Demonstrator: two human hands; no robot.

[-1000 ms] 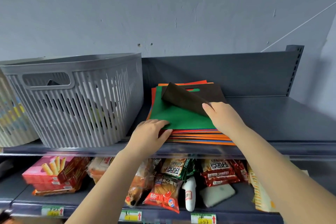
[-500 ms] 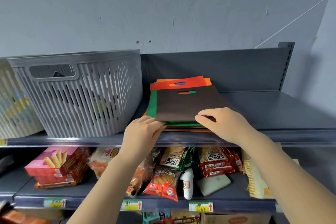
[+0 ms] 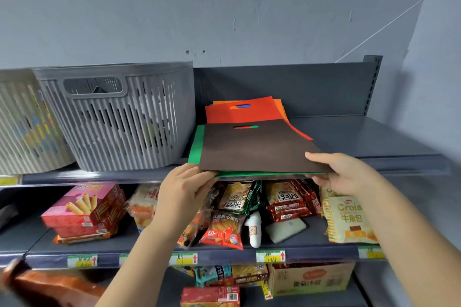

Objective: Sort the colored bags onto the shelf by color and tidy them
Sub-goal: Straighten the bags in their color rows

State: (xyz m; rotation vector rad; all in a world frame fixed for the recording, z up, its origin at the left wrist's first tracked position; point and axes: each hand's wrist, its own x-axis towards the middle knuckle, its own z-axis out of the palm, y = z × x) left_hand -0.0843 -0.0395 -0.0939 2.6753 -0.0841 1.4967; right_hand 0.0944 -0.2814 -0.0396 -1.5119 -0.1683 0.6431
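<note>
- Bags: a flat stack lies on the top shelf point(image 3: 374, 137), just right of the grey basket point(image 3: 117, 117). The brown bag point(image 3: 252, 149) is on top, a green bag point(image 3: 195, 147) shows under it along the left and front edges, and red bags point(image 3: 239, 113) and orange ones fan out behind.
- Left hand point(image 3: 184, 187) holds the front left corner of the brown and green bags, fingers curled at the edge; whether they reach under, I cannot tell.
- Right hand point(image 3: 341, 174) pinches the front right corner, thumb on top of the brown bag, fingers beneath.
- Handling, as I judge it: thin, light, limp fabric that bends and slides sheet on sheet. Best taken by two corners or through the handle slot, and kept flat.
- Shelf is smooth dark metal with bare room to the right of the stack, enough for separate colour piles.
- Snack packets point(image 3: 287, 202) crowd the shelf below; a grey wall rises behind.
</note>
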